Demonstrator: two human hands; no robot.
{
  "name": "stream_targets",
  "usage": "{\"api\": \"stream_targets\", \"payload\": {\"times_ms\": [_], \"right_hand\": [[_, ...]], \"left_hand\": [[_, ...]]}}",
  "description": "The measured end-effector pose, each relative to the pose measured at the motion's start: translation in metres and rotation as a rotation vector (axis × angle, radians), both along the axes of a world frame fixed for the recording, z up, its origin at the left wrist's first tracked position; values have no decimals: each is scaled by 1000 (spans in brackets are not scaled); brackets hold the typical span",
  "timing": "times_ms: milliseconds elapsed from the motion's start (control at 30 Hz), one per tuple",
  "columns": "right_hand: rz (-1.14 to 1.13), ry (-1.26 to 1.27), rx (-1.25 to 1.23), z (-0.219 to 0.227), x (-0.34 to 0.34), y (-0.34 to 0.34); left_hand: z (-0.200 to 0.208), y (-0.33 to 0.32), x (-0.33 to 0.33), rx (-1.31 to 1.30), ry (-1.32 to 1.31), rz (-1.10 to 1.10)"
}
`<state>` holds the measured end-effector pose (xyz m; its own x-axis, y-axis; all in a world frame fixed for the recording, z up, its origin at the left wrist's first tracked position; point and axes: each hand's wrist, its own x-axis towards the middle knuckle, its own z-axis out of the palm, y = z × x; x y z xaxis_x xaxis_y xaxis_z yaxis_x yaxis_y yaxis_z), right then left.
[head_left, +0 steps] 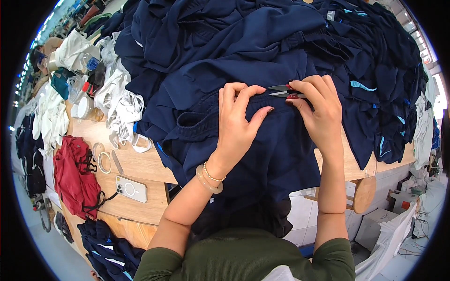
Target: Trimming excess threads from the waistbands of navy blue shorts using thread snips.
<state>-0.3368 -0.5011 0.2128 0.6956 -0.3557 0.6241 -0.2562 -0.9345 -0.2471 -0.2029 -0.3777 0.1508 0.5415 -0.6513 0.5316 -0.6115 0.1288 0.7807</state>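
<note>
A navy garment with a gathered elastic waistband (199, 122) lies in front of me, its lower part hanging over the table edge. My left hand (236, 119) is on that waistband, fingers bent and thumb set apart from the index finger, with the cloth held between them. Dark thread snips (280, 91) are pinched in my right hand (318, 105). Their two blades point left, slightly parted, and the tips come close to my left index finger. Any thread between the blades is too small to make out.
A big heap of navy garments (187, 33) covers the far table. On the left lie white straps (125, 110), a red bag (74, 175), tape rolls (104, 161) and a phone (131, 188). At right, a wooden stool (364, 194) stands beneath the table edge, near a box (375, 225).
</note>
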Motion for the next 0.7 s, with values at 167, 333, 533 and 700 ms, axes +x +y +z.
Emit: {"api": "stream_targets", "payload": {"times_ms": [167, 333, 533, 700], "right_hand": [[60, -70, 228, -3, -2, -5], [72, -108, 450, -5, -2, -5], [34, -90, 219, -3, -3, -6], [34, -55, 170, -1, -2, -2]], "left_hand": [[-1, 0, 0, -3, 4, -6], [-2, 0, 1, -6, 5, -11], [-2, 0, 2, 8, -9, -18], [-2, 0, 0, -8, -11, -5]]}}
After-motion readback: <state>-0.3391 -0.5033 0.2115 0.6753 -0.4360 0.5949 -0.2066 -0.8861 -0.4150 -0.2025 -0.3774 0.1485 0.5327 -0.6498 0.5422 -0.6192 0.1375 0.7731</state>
